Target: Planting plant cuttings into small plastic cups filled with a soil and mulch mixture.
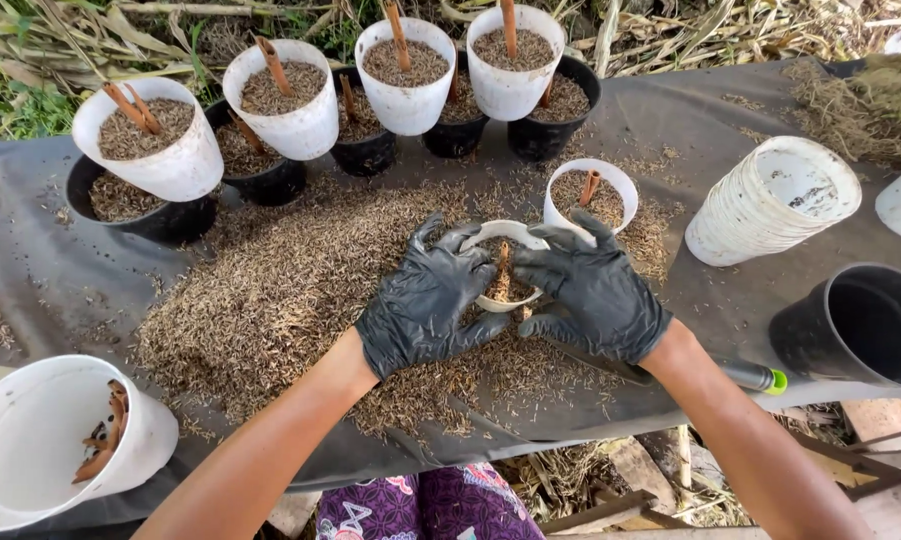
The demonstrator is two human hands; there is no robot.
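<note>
Both my hands wear black gloves and cup a small white pot (505, 236) that stands in a heap of brown husk (280, 290). My left hand (425, 298) wraps the pot's left side, my right hand (595, 290) its right side. A brown stick cutting (502, 272) stands upright in the husk inside the pot. Just behind it sits another filled white pot (615, 183) with a stick in it.
Filled white pots (185, 165) rest on black pots (175, 218) along the back of the dark sheet (30, 260). A stack of white pots (745, 215) lies at right, beside a black pot (820, 340). A white bucket (30, 450) of sticks sits at front left. A green-capped tool (760, 377) lies under my right wrist.
</note>
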